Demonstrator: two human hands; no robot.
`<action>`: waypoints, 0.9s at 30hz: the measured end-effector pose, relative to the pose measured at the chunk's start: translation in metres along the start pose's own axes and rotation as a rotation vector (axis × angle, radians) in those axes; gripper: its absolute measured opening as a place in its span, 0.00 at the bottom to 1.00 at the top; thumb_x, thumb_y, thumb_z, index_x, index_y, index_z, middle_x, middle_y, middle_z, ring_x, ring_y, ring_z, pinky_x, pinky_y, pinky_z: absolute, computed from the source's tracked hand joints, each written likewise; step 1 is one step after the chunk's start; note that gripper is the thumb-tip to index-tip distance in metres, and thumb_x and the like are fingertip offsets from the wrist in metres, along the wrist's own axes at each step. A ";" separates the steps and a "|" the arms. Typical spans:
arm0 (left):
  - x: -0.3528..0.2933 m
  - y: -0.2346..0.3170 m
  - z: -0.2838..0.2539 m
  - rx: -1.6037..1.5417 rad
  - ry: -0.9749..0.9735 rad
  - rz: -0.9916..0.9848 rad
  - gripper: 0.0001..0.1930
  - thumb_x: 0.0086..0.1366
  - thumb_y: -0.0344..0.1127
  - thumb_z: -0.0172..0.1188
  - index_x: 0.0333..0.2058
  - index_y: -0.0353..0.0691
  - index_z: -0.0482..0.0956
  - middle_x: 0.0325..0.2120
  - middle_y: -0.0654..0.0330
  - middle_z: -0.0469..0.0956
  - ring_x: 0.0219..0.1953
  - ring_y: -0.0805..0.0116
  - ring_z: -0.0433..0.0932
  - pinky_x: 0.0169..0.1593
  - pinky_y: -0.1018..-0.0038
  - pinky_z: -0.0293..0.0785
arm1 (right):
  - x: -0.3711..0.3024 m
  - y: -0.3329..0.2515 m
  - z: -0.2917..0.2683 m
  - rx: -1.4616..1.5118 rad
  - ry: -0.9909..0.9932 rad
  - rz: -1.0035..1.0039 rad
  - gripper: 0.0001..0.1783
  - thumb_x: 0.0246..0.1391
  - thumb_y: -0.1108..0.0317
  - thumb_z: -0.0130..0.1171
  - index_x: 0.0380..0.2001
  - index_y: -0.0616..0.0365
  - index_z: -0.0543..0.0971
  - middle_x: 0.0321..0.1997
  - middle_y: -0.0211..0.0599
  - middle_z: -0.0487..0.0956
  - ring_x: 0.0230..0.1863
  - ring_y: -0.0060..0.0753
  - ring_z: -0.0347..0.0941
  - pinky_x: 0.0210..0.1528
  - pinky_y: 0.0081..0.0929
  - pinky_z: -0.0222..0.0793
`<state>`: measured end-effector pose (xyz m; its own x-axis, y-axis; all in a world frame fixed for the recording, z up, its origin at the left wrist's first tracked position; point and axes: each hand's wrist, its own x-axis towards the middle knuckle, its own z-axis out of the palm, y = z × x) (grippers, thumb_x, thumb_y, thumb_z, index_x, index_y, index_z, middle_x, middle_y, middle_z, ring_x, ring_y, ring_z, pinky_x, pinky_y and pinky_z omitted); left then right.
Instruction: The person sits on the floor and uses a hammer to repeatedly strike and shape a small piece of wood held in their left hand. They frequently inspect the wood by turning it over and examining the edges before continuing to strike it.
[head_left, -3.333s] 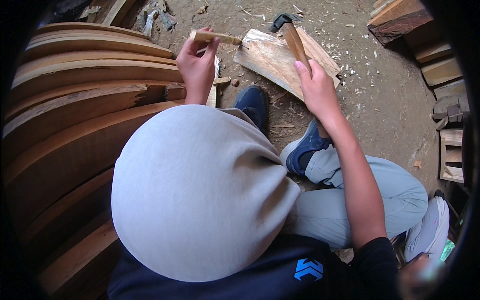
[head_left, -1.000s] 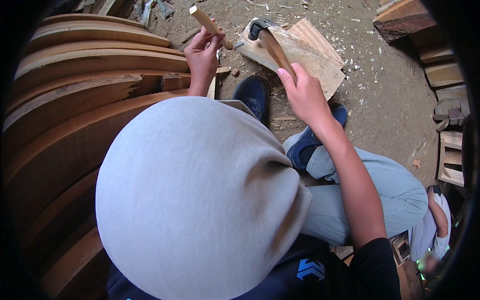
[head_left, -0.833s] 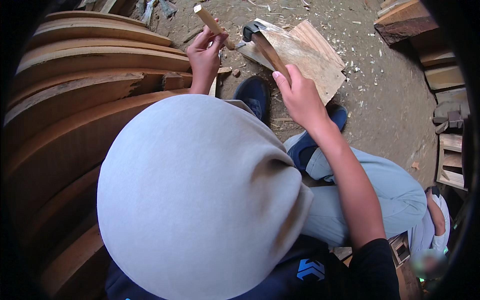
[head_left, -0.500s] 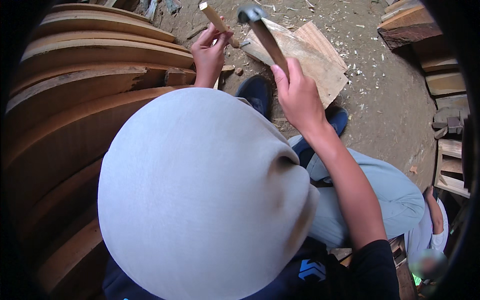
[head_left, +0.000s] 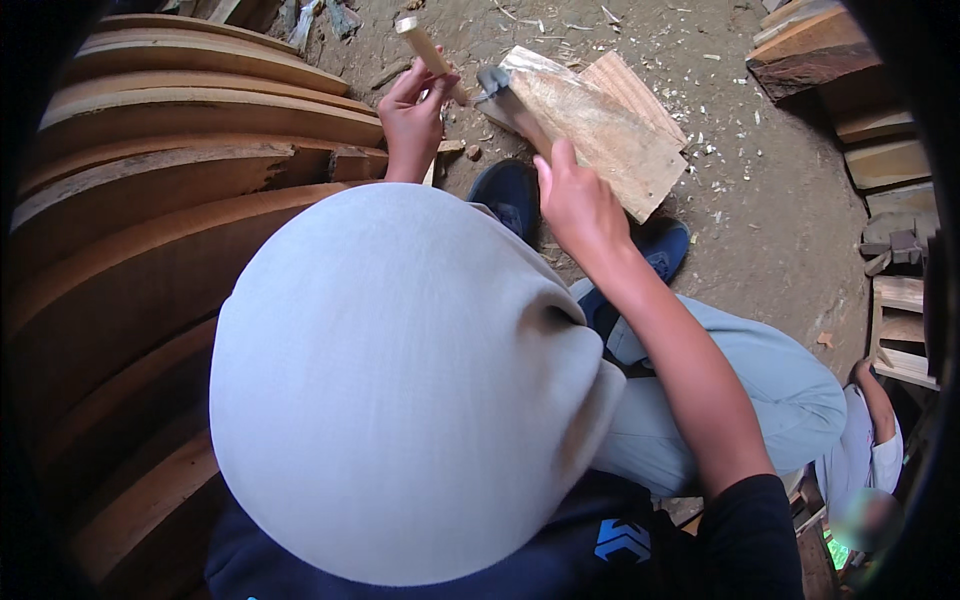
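Note:
A pale wooden stick (head_left: pixel 422 44) is pinched in the fingers of my left hand (head_left: pixel 411 118), near the top of the view. Its far end points up and left, and its near end is hidden by the fingers and the hammer. My right hand (head_left: pixel 585 205) grips a hammer (head_left: pixel 527 122) by its wooden handle. The dark metal head lies beside the stick's near end, over the left corner of a flat wooden board (head_left: pixel 610 130). Whether the head touches the stick or the board I cannot tell; the hammer is slightly blurred.
Long curved planks (head_left: pixel 200 105) stand stacked along the left. A second thin board (head_left: pixel 635 90) lies under the first on the dirt floor (head_left: pixel 780 215), among wood chips. Timber pieces (head_left: pixel 825 55) line the right side. Another person (head_left: pixel 860 440) is at the lower right.
The hammer has swung down and to the left, its head now lower and nearer the stick's near end. My left hand still holds the stick, only slightly shifted.

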<state>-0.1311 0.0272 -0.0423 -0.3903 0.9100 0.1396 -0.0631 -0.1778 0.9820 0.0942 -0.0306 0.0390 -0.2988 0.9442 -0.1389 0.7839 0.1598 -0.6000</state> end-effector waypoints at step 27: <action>0.020 0.088 0.042 -0.071 0.002 -0.035 0.18 0.74 0.39 0.57 0.56 0.36 0.75 0.42 0.58 0.82 0.39 0.71 0.83 0.36 0.75 0.83 | 0.004 0.081 -0.048 -0.378 0.176 -0.184 0.21 0.65 0.54 0.55 0.52 0.57 0.67 0.42 0.51 0.75 0.44 0.57 0.76 0.43 0.49 0.75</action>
<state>-0.1064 0.0459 0.0517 -0.3883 0.9155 0.1053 -0.1412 -0.1720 0.9749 0.1822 0.0002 0.0274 -0.3799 0.9197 0.0986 0.8801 0.3922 -0.2675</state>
